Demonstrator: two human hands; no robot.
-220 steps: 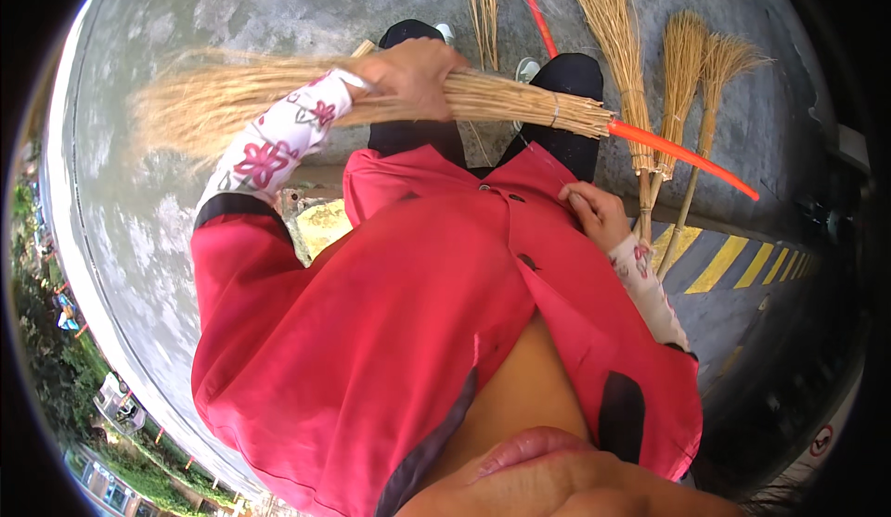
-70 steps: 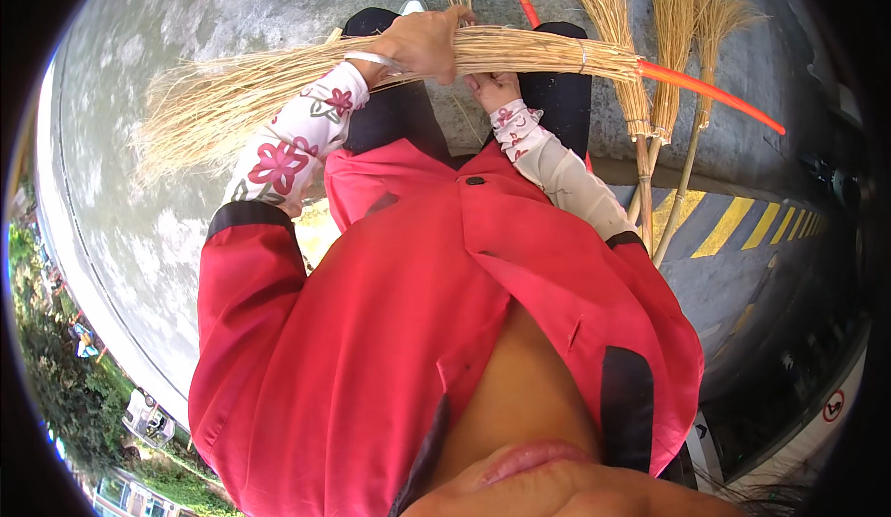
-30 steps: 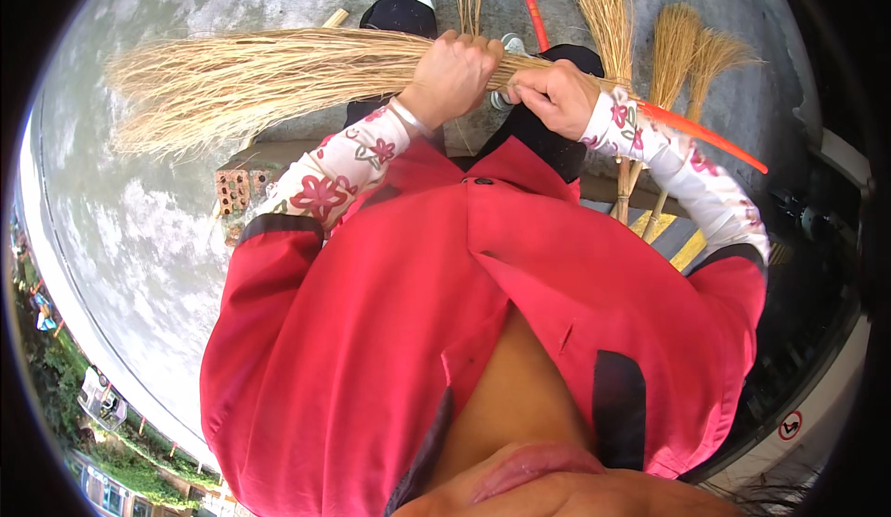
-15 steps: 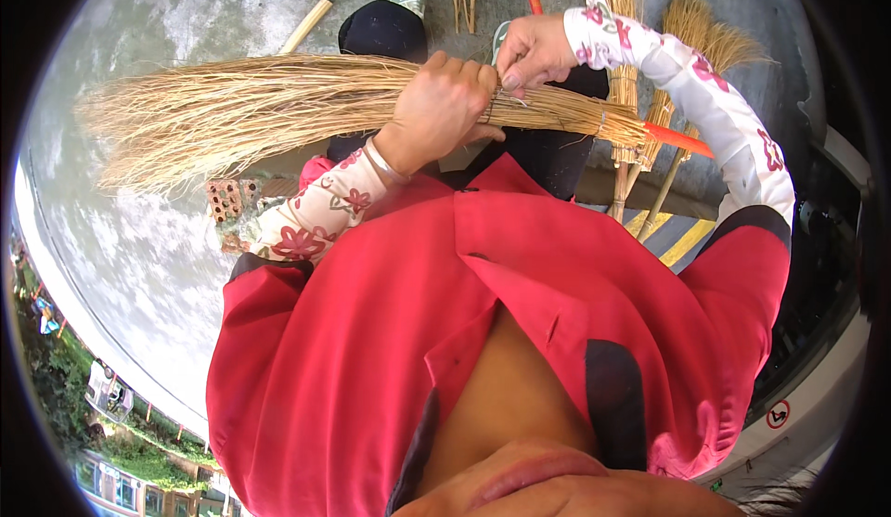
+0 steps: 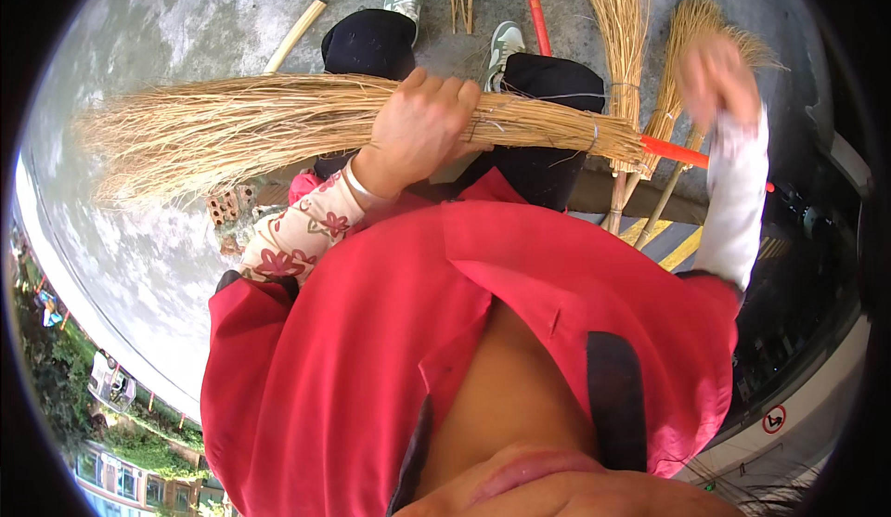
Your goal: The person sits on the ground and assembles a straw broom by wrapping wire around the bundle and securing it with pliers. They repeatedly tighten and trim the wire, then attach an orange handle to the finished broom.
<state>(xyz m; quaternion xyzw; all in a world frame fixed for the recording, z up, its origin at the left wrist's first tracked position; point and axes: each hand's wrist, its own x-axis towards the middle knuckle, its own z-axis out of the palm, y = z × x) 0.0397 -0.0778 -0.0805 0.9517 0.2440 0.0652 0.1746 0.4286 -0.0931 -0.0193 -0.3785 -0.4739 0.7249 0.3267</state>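
Note:
Across my lap lies a straw broom [image 5: 241,127], its loose bristles fanning out to the left and its bound end at the right. A red-orange handle [image 5: 676,151] sticks out of that bound end. My left hand [image 5: 422,127] is wrapped over the middle of the bristles and grips them from above. To the right, my right hand [image 5: 716,81] is raised off the broom, in front of other brooms, and smeared by motion. A thin strand seems to run from near my left hand toward it. Whether its fingers hold that strand is unclear.
Beyond my right knee stands a straw broom [image 5: 624,44], with more brooms [image 5: 682,62] beside it. A red pole [image 5: 535,6] and a pale stick [image 5: 295,36] lie on the concrete ground [image 5: 186,25]. A perforated brick [image 5: 230,203] sits below the bristles.
My right hand has left the binding beside my left hand and swung out to the right. My left hand keeps its grip, shifting slightly left and down with the broom.

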